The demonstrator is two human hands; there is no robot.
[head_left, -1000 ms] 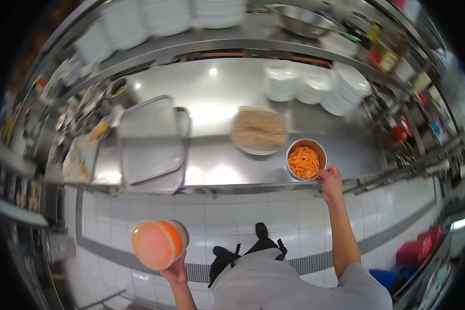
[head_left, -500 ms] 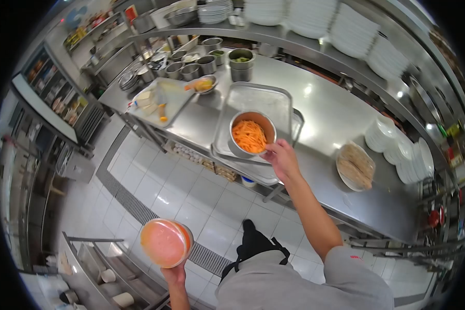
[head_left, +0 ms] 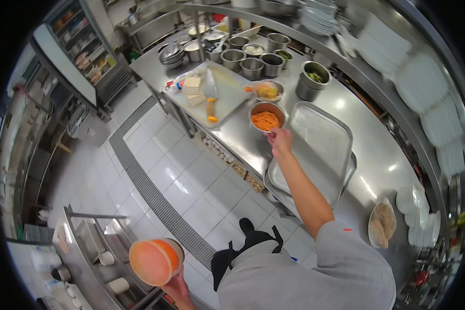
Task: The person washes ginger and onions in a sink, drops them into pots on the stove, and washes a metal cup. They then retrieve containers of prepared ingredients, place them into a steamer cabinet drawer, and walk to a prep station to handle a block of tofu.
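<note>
My right hand (head_left: 280,142) grips the near rim of a round metal pot (head_left: 268,107) filled with shredded orange food (head_left: 265,121). The pot is over the steel table, between a cutting board (head_left: 227,112) and a stack of metal trays (head_left: 323,135); whether it touches the table I cannot tell. Just behind it is a bowl of yellow and orange pieces (head_left: 268,91). At the lower left, my left hand (head_left: 176,285) holds a round tub (head_left: 152,262) with orange contents, above a lower steel counter.
White blocks (head_left: 192,85) and a knife (head_left: 211,107) lie on the board. Behind are several metal pots (head_left: 251,67). At the right stand a plate of brown food (head_left: 382,222) and stacked white dishes (head_left: 423,227). A floor drain (head_left: 157,191) crosses the tiles.
My view has turned left along the table. My right hand has carried the pot from beside the plate of brown food, past the trays, toward the cutting board. My left hand still holds the tub.
</note>
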